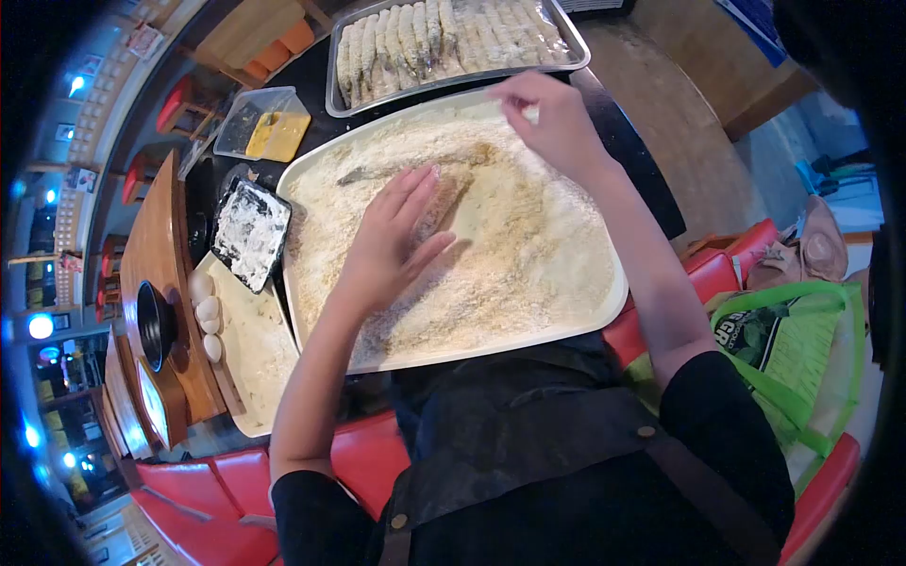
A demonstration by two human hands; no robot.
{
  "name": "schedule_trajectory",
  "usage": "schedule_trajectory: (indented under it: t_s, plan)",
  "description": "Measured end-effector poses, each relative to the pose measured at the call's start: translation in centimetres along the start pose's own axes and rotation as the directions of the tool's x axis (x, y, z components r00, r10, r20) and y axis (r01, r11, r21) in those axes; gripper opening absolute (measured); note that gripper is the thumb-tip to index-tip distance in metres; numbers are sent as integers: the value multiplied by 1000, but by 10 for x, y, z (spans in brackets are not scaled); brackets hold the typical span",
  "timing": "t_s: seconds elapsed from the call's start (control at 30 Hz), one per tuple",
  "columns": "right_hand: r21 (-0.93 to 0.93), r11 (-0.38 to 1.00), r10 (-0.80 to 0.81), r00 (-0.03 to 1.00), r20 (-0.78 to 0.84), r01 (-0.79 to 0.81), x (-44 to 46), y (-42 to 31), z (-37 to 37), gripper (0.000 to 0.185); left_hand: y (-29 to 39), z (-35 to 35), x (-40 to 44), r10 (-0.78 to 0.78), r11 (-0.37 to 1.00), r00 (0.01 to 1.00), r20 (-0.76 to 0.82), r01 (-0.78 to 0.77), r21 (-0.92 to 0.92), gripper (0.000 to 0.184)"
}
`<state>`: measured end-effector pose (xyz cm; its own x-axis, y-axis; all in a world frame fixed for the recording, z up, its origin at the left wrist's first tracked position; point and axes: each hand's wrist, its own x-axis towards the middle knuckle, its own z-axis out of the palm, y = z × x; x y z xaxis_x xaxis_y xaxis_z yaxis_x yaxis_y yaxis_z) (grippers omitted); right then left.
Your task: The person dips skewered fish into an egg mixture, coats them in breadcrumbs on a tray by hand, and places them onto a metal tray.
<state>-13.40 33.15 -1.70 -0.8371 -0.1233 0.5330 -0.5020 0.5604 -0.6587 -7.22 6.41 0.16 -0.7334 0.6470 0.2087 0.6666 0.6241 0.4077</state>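
A large cream tray [618,283] is spread with pale breadcrumbs [500,274]. Among the crumbs, towards the tray's far side, lies a coated shrimp [415,164] with its dark tail pointing left. My left hand [401,222] is just below the shrimp, low over the crumbs, fingers stretched out and thumb apart. Beside its fingertips is a brownish patch, shadow or coating, that I cannot make out. Over the tray's far right corner, my right hand [557,123] is raised with its fingers curled together; what they hold, if anything, is hidden.
Behind stands a metal tray [576,52] with rows of coated shrimp [401,42]. At left are a clear container of yellow egg liquid [278,135], a black tray of white flour [250,231], several eggs [209,316] and a black bowl [156,325]. A green bag [793,349] rests at right.
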Motion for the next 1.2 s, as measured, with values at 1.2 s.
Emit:
schedule_trajectory:
  t_s: [1.2]
  plan:
    - [150, 969, 84, 837, 540, -194, -43, -59, 4, 31, 8, 4, -9, -21, 980, 998, -52, 10, -200, 41]
